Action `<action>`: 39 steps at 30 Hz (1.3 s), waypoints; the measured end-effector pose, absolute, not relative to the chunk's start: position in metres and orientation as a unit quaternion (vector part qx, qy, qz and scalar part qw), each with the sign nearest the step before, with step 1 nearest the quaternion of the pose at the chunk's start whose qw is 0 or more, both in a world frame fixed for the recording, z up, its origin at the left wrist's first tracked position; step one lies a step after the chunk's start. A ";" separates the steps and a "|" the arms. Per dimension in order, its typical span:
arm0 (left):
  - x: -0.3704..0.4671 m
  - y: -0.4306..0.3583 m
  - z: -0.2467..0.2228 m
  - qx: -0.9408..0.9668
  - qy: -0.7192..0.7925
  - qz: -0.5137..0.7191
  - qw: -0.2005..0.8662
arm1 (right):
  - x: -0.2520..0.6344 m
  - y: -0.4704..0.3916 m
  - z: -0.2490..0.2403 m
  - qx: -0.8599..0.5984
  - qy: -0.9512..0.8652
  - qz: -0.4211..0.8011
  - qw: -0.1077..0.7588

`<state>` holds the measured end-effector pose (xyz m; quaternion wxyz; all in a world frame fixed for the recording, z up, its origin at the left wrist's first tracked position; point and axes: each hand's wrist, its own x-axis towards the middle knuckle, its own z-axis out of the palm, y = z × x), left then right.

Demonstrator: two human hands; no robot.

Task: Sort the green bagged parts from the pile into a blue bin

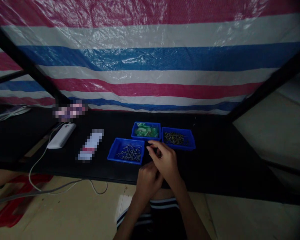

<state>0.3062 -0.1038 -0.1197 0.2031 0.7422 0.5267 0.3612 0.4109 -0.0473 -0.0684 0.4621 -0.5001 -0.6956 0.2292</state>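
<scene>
My right hand [166,160] is over the black table, just in front of the blue trays. Its thumb and forefinger come close together in a pinch, and whatever they may hold is too small to make out. Below it, my left hand [148,176] is curled closed near the table's front edge, partly behind the right wrist; its fingertips are hidden. Left of the right hand is a blue tray of silvery nails [130,154]. Behind it stands a blue tray with green plastic packets [147,130], and to the right a blue tray of darker, brassy screws or nails [176,138].
A white power bank-like device [61,136] with a cable and a blurred white-and-red item [91,145] lie on the left of the table [215,166]. A striped plastic sheet [152,56] hangs behind. A red stool [12,203] and another person's limb [1,177] are at lower left.
</scene>
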 end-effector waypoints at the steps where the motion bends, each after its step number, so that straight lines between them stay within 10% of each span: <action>1: 0.307 -0.104 -0.118 0.743 0.528 0.359 0.201 | 0.420 -0.052 -0.074 -0.518 -0.683 0.226 0.462; 17: 0.308 -0.104 -0.114 0.760 0.536 0.323 0.173 | 0.462 -0.063 -0.116 -0.587 -0.731 0.177 0.299; 39: 0.307 -0.102 -0.108 0.679 0.567 0.372 0.281 | 0.469 -0.079 -0.110 -0.505 -0.679 0.328 0.420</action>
